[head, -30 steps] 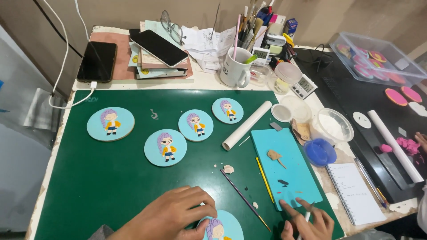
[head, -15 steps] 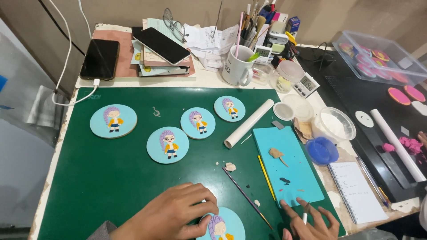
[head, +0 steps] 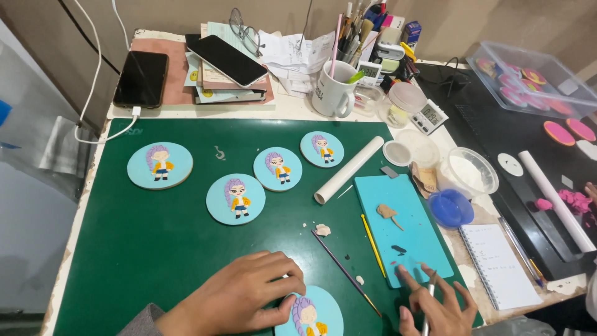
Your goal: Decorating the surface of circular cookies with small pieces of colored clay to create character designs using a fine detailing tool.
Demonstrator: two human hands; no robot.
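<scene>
My left hand (head: 239,298) lies flat on the green cutting mat (head: 155,249), its thumb and fingers steadying a light blue round disc (head: 311,314) with a purple-haired figure, partly cut off by the bottom edge. My right hand (head: 435,302) holds a thin white tool (head: 429,305) upright, fingertips touching the near end of a turquoise work board (head: 404,224). On that board lie a tan clay piece (head: 387,211) and small dark bits. A thin brush (head: 345,270) and a yellow stick (head: 372,244) lie between the hands.
Several more blue figure discs (head: 236,198) sit on the mat, beside a white roller (head: 348,169). Behind are phones (head: 142,78), a mug of tools (head: 333,93), tubs (head: 466,171), a blue cap (head: 451,207) and a notebook (head: 497,264). At right, a black mat (head: 497,130) with pink clay (head: 575,200).
My head has tilted, so the view has shifted down slightly. My right hand has moved a little up onto the board's near end. The left hand stays on the disc.
</scene>
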